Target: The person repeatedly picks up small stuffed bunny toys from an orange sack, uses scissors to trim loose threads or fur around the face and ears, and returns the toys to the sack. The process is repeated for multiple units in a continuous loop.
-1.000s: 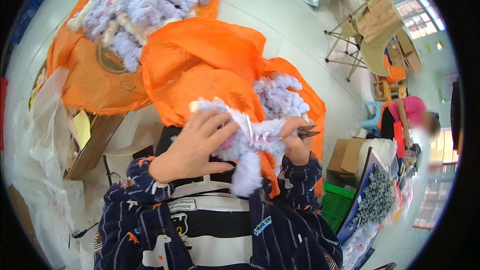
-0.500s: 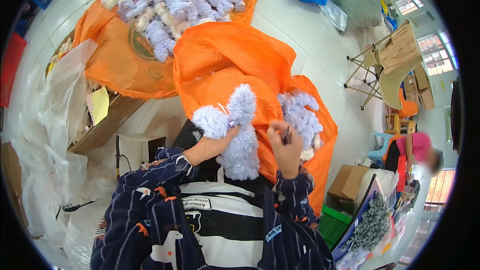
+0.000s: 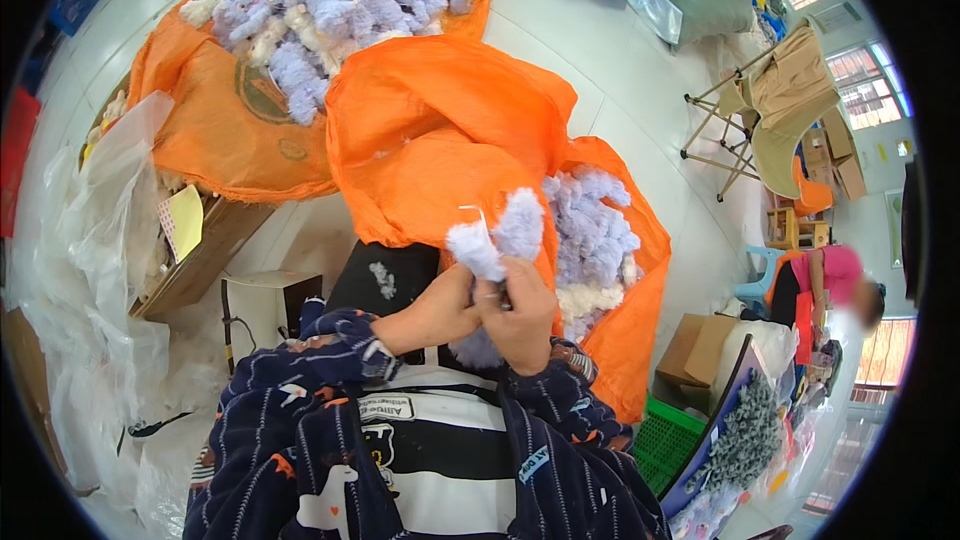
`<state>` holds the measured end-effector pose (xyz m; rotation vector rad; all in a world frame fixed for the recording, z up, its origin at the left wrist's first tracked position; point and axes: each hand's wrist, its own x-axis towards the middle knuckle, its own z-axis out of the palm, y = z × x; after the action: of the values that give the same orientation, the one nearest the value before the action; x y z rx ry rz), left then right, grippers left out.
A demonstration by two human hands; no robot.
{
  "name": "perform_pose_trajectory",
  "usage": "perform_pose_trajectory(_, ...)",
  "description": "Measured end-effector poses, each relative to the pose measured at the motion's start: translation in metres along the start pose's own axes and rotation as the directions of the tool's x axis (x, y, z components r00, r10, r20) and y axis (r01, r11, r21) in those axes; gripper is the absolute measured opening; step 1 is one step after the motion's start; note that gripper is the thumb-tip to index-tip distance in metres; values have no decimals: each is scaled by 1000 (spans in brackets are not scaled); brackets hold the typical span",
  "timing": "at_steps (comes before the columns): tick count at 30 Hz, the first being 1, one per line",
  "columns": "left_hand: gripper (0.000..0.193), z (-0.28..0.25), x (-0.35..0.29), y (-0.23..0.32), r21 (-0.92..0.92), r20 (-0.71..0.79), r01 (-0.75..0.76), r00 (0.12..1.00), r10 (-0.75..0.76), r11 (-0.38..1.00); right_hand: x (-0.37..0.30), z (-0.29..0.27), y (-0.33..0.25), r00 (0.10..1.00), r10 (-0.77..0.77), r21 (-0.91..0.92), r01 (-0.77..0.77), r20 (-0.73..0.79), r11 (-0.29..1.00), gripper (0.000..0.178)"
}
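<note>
A person in a dark patterned jacket holds a pale lilac plush toy (image 3: 497, 240) up before the chest with both hands, over an orange sack. The left hand (image 3: 440, 308) comes in from the lower left and closes around the toy's lower part, its fingers curled onto the fluffy fabric; the right hand (image 3: 518, 312) is pressed against it from the right, fingers folded tight over the same part of the toy, so the two hands touch. The toy's two fuzzy lobes stand up above the fingers, with a thin white thread curling off the top, and more of its plush shows below the hands. Whether the right hand also pinches a small tool cannot be told. Just behind the toy lies an open orange sack (image 3: 440, 130), and to its right a second opening of the same orange material is filled with more lilac plush pieces (image 3: 592, 230). Farther off, at the top left, a large heap of lilac and cream plush toys (image 3: 330, 0) rests on orange sheeting (image 3: 215, 130). Clear plastic bags (image 3: 100, 270) pile up at the left, a green plastic crate (image 3: 668, 440) sits at the lower right, and another person in a pink top (image 3: 830, 280) bends over work at the far right.
</note>
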<state>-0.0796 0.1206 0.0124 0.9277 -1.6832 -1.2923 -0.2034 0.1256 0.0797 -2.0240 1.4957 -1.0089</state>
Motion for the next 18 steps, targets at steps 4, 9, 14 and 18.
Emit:
perform_pose_trajectory(4,79,-41,6,25,-381,219,400,915,-338,834,1,-23,16,894,441,660,-374,71,652,21)
perform_pose_trajectory(9,60,-62,12,21,-295,309,276,933,-182,915,5,-27,31,818,470,819,-496,331,287,14)
perform_pose_trajectory(14,28,-24,4,8,-515,3,305,935,-354,801,2,10,53,717,531,858,-512,452,-40,6)
perform_pose_trajectory(18,21,-17,-3,10,-437,-112,432,844,-524,789,-4,-3,41,765,464,747,-605,448,277,11)
